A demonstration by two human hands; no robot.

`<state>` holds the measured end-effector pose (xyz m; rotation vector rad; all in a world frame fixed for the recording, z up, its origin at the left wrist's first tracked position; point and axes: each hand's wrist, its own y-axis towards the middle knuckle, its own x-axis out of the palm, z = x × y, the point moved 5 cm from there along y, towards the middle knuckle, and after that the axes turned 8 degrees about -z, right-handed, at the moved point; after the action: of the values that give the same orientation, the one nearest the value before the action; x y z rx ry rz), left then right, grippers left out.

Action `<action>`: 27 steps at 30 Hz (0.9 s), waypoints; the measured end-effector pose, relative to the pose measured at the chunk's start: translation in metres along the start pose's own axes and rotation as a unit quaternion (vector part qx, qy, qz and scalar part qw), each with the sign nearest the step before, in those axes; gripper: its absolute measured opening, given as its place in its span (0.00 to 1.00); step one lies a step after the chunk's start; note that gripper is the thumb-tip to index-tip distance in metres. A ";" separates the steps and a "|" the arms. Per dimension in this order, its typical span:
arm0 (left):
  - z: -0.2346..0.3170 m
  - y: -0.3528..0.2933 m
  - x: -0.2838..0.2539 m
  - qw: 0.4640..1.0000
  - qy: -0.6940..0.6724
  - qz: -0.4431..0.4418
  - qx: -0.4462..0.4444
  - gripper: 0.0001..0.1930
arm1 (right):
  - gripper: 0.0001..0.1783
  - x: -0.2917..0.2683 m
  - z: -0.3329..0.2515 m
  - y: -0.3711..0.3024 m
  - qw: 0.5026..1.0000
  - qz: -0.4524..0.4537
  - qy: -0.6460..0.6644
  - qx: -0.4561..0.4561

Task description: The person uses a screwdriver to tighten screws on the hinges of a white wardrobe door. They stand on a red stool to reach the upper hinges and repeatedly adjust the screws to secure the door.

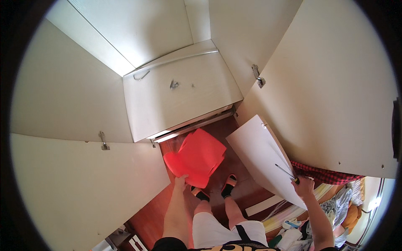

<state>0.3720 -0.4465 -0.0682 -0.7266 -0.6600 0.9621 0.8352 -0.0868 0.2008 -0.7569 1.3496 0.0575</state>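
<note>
My left hand (181, 182) pinches the near edge of a limp red sheet (199, 157), perhaps cloth or a flat bag, which hangs folded above the floor in front of the wardrobe. To the right, my right hand (303, 187) is closed around the dark and yellow handle of a screwdriver (285, 171). Its thin metal shaft points up and left across a white board (261, 152). The board stands tilted beside the open right door, and my right hand is by its near edge; whether the fingers also touch it I cannot tell.
An open white wardrobe has its left door (83, 180) and right door (331, 96) swung out, with metal hinges (103, 141). Small metal parts (173, 84) lie on its bottom panel (184, 100). Clothes (341, 205) and a red-black checked cloth (322, 172) are heaped at right.
</note>
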 end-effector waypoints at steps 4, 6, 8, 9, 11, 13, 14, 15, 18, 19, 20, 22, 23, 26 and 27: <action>0.060 0.009 0.022 0.976 0.199 0.066 -0.063 0.23 | 0.28 0.011 0.029 -0.009 0.985 -0.113 0.022 0.127; 0.065 0.030 -0.014 0.970 0.223 0.078 -0.053 0.22 | 0.29 0.013 0.035 -0.006 0.994 -0.042 0.025 0.099; 0.072 0.043 -0.026 0.972 0.223 0.065 -0.046 0.21 | 0.32 0.015 0.044 -0.003 0.992 -0.044 0.067 0.099; 0.073 0.046 -0.033 0.976 0.206 0.054 -0.044 0.20 | 0.31 0.019 0.049 -0.003 0.994 -0.031 0.046 0.098; 0.080 0.053 -0.056 0.980 0.195 0.038 -0.031 0.19 | 0.31 0.019 0.042 -0.004 0.996 -0.001 0.007 0.093; 0.089 0.056 -0.094 0.979 0.202 0.036 -0.011 0.19 | 0.29 0.003 0.033 0.003 0.993 -0.045 0.042 0.099; 0.097 0.056 -0.093 0.975 0.218 0.041 -0.014 0.18 | 0.28 0.003 0.032 0.002 0.988 -0.063 0.035 0.134; 0.105 0.057 -0.090 0.970 0.239 0.040 -0.016 0.18 | 0.27 0.003 0.031 -0.001 0.982 -0.080 0.028 0.168; 0.133 0.059 -0.083 0.955 0.290 0.068 -0.018 0.19 | 0.24 0.021 0.050 -0.007 0.990 -0.004 0.048 0.130; 0.140 0.055 -0.082 0.948 0.301 0.098 -0.022 0.20 | 0.24 0.020 0.044 -0.011 0.992 0.028 0.040 0.120; 0.143 0.054 -0.082 0.941 0.313 0.125 -0.026 0.21 | 0.24 0.018 0.047 -0.015 0.989 -0.003 0.066 0.134; 0.134 0.070 -0.110 0.950 0.288 0.123 -0.008 0.23 | 0.25 0.008 0.041 -0.025 0.985 0.010 0.046 0.167; 0.130 0.079 -0.138 0.953 0.272 0.130 0.004 0.24 | 0.25 0.004 0.034 -0.023 0.984 0.018 0.039 0.174; 0.111 0.101 -0.245 0.911 0.343 0.226 0.042 0.28 | 0.24 0.010 0.024 -0.007 0.984 0.023 0.070 0.164; 0.108 0.109 -0.251 0.897 0.379 0.225 0.029 0.29 | 0.24 0.011 0.023 -0.010 0.982 0.029 0.073 0.171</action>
<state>0.1313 -0.6022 -0.1338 -1.1404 0.2393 1.0047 0.8621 -0.0868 0.1960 -0.4374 1.4720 -0.1837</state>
